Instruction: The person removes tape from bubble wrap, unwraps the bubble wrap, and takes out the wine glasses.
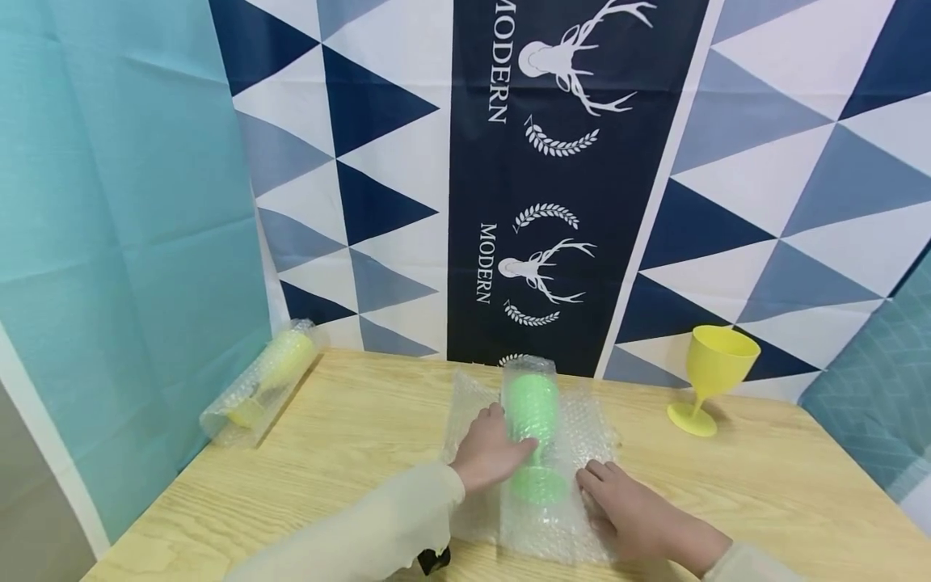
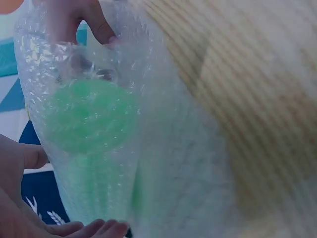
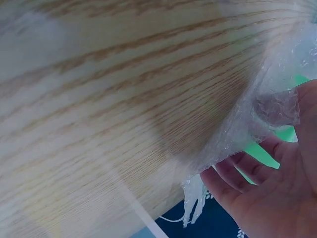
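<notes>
A bright yellow plastic goblet (image 1: 718, 364) stands upright near the back edge of the pale wood-grain table (image 1: 364, 420), towards the back right corner and well apart from my hands. Behind the back edge hangs a navy, white and grey-blue cloth (image 1: 396, 48) printed with triangles and deer heads; a plain teal curtain (image 1: 109, 202) hangs beyond the left edge. My left sleeve (image 1: 364, 525) reaches in over the front of the table.

Along the left edge, by the back left corner, lies a roll of clear bubble wrap (image 1: 224, 422) with a second yellow goblet (image 1: 289, 361) inside it, tilted along that edge. In front of me, a sheet of clear bubble wrap (image 1: 587, 428) spreads from the back edge towards the front, and a pale green goblet (image 1: 534, 404) lies on it under a folded-over layer, bowl towards the back, foot towards me.

My left hand (image 1: 489, 454) rests on that layer, fingers extended and loose, thumb across the goblet's stem. My right hand (image 1: 631, 508) pinches the sheet's right side between thumb and fingers, just beside the goblet's foot.
</notes>
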A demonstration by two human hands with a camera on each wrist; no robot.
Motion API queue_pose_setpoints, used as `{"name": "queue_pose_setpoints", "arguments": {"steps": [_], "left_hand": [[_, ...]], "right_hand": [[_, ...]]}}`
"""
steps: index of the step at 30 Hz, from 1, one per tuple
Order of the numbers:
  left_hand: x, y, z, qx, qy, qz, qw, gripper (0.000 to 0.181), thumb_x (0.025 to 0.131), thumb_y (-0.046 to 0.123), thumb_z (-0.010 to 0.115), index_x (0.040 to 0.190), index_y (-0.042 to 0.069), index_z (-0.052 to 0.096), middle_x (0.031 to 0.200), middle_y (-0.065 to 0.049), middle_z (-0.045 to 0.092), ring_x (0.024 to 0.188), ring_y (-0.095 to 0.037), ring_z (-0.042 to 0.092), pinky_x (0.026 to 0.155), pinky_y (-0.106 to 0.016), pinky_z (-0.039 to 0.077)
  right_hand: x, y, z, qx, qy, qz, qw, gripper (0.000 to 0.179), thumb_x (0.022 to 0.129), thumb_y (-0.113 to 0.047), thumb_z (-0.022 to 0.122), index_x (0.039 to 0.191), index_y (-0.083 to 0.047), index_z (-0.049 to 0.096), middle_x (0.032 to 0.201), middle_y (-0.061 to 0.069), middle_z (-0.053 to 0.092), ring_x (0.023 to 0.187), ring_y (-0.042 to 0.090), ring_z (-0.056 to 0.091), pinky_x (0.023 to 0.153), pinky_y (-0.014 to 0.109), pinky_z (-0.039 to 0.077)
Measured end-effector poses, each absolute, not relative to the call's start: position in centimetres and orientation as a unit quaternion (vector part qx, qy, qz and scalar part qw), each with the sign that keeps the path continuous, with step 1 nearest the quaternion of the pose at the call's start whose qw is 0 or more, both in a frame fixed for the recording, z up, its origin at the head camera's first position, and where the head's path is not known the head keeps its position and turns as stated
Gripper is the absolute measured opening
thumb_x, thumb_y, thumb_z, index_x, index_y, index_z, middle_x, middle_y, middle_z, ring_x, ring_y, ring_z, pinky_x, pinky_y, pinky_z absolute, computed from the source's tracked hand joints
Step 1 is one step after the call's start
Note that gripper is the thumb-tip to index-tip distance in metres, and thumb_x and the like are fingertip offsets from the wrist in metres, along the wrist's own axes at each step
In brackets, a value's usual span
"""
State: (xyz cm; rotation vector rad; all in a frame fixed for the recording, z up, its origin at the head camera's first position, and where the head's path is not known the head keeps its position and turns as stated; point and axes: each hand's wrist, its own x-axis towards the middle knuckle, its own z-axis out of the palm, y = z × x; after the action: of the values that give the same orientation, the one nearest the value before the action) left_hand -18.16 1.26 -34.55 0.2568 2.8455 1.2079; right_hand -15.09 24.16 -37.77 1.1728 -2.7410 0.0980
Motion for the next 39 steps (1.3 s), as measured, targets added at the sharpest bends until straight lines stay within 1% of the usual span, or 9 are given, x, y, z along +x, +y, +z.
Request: {"name": "queue_pose_setpoints", "arguments": {"steps": [4, 11, 17, 21, 26, 31, 35, 38, 39], "left_hand": [[-18.5, 2.1, -33.9, 0.124, 0.940, 0.316, -0.027, 0.066, 0.089, 0.041, 0.061, 0.136, -0.002, 0.043, 0.129, -0.017, 0.053, 0.116, -0.030, 0.050, 0.095, -0.041, 0.048], [-18.5, 3.9, -32.8, 0.200, 0.957, 0.200, -0.069, 0.059, 0.090, 0.046, 0.059, 0.133, 0.006, 0.050, 0.127, -0.007, 0.056, 0.116, -0.022, 0.050, 0.098, -0.029, 0.045], [-18.2, 5.1, -32.5, 0.313, 0.937, 0.144, -0.059, 0.050, 0.090, 0.046, 0.055, 0.129, 0.015, 0.054, 0.131, 0.001, 0.057, 0.118, -0.016, 0.049, 0.101, -0.023, 0.042], [-18.1, 5.7, -32.6, 0.382, 0.917, 0.093, -0.072, 0.046, 0.092, 0.047, 0.051, 0.128, 0.019, 0.057, 0.131, 0.005, 0.057, 0.123, -0.012, 0.049, 0.105, -0.020, 0.039], [-17.9, 6.3, -32.6, 0.434, 0.896, 0.037, -0.080, 0.038, 0.092, 0.046, 0.049, 0.120, 0.023, 0.061, 0.121, 0.010, 0.061, 0.118, -0.007, 0.053, 0.101, -0.016, 0.039], [-17.8, 6.4, -32.6, 0.436, 0.896, -0.005, -0.082, 0.030, 0.091, 0.052, 0.048, 0.099, 0.028, 0.064, 0.102, 0.015, 0.061, 0.098, -0.003, 0.054, 0.089, -0.013, 0.041], [-17.9, 6.1, -32.8, 0.427, 0.900, -0.014, -0.085, 0.029, 0.089, 0.053, 0.048, 0.092, 0.029, 0.065, 0.099, 0.013, 0.062, 0.094, -0.004, 0.053, 0.086, -0.014, 0.042], [-18.0, 5.8, -33.2, 0.427, 0.899, -0.027, -0.094, 0.027, 0.089, 0.051, 0.049, 0.091, 0.029, 0.065, 0.098, 0.013, 0.062, 0.093, -0.004, 0.053, 0.085, -0.015, 0.042], [-18.0, 5.6, -33.4, 0.427, 0.899, -0.032, -0.096, 0.026, 0.089, 0.050, 0.050, 0.090, 0.029, 0.065, 0.097, 0.014, 0.062, 0.092, -0.004, 0.053, 0.085, -0.015, 0.042]], "right_hand": [[-15.1, 23.9, -37.7, 0.390, -0.916, 0.013, 0.098, 0.032, 0.073, -0.005, 0.067, 0.100, -0.011, 0.053, 0.094, -0.005, 0.048, 0.082, 0.011, 0.045, 0.072, 0.032, 0.047], [-14.8, 23.6, -37.5, 0.362, -0.930, 0.001, 0.061, 0.036, 0.073, -0.003, 0.066, 0.107, -0.003, 0.055, 0.104, 0.003, 0.055, 0.091, 0.020, 0.052, 0.081, 0.039, 0.050], [-14.7, 23.9, -37.6, 0.361, -0.930, 0.023, 0.062, 0.059, 0.062, -0.007, 0.072, 0.118, -0.008, 0.055, 0.113, 0.001, 0.057, 0.093, 0.014, 0.050, 0.081, 0.033, 0.049], [-14.9, 24.3, -37.9, 0.370, -0.925, 0.038, 0.080, 0.061, 0.055, -0.007, 0.074, 0.113, -0.014, 0.055, 0.109, -0.004, 0.054, 0.088, 0.007, 0.043, 0.075, 0.027, 0.045], [-14.9, 24.5, -38.4, 0.397, -0.909, 0.025, 0.124, 0.053, 0.055, -0.001, 0.068, 0.106, -0.009, 0.056, 0.106, 0.002, 0.054, 0.085, 0.009, 0.041, 0.069, 0.024, 0.042], [-15.0, 24.6, -38.5, 0.406, -0.905, 0.024, 0.125, 0.050, 0.059, 0.000, 0.067, 0.107, -0.011, 0.061, 0.124, 0.015, 0.057, 0.084, 0.008, 0.038, 0.068, 0.021, 0.038], [-15.0, 24.5, -38.5, 0.413, -0.899, 0.014, 0.143, 0.050, 0.061, 0.001, 0.066, 0.110, -0.009, 0.061, 0.129, 0.015, 0.056, 0.093, 0.013, 0.050, 0.075, 0.029, 0.045], [-15.0, 24.4, -38.4, 0.415, -0.898, -0.005, 0.146, 0.046, 0.067, -0.003, 0.069, 0.111, -0.005, 0.058, 0.119, 0.007, 0.059, 0.103, 0.019, 0.055, 0.085, 0.041, 0.048], [-15.0, 24.4, -38.4, 0.414, -0.900, -0.005, 0.138, 0.042, 0.070, -0.005, 0.069, 0.110, -0.006, 0.057, 0.113, 0.002, 0.058, 0.101, 0.018, 0.055, 0.083, 0.040, 0.049]]}}
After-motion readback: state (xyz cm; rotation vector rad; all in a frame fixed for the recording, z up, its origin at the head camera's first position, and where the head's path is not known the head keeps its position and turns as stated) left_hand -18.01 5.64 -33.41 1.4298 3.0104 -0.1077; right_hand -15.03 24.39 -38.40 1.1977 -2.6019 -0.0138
